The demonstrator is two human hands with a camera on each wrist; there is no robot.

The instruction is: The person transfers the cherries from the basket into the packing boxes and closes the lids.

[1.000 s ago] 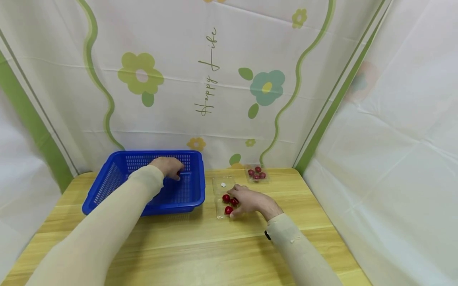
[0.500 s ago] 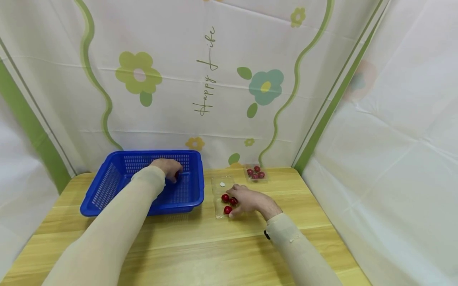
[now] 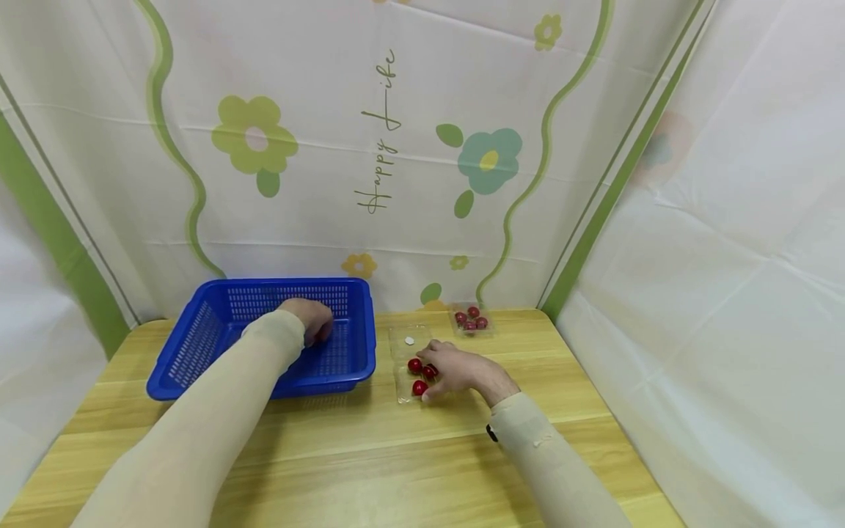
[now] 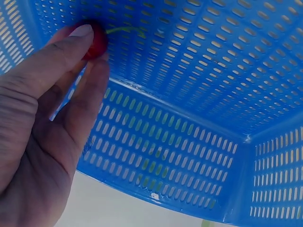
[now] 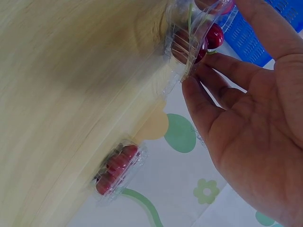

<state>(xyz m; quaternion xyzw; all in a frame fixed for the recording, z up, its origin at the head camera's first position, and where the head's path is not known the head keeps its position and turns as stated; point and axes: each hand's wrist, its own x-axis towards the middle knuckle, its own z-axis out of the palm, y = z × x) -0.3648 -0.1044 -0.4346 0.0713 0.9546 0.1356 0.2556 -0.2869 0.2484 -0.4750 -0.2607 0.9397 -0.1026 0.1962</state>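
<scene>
My left hand (image 3: 312,320) is inside the blue basket (image 3: 333,383), pinching a red cherry (image 4: 98,43) between thumb and fingertips. The cherry's green stem (image 4: 124,30) points away from the hand in the left wrist view; the head view hides this cherry behind the fingers. To the basket's right, my right hand (image 3: 457,368) holds an open clear plastic box (image 3: 400,381) by its side, fingers at the far edge and thumb at the near one. Several cherries (image 3: 419,387) lie in that box, some partly covered by the fingers. Its lid (image 3: 399,339), with a white sticker, lies folded back.
A second clear box (image 3: 490,331) with several red cherries stands at the table's back right. Behind the wooden table (image 3: 370,469) hangs a white flowered curtain (image 3: 310,220), close to the basket's back rim. Another white curtain (image 3: 726,330) hangs along the right side.
My left hand has shifted slightly lower in the basket, and the cherry that showed at its fingertips is now hidden in the head view. My right hand stays at the box.
</scene>
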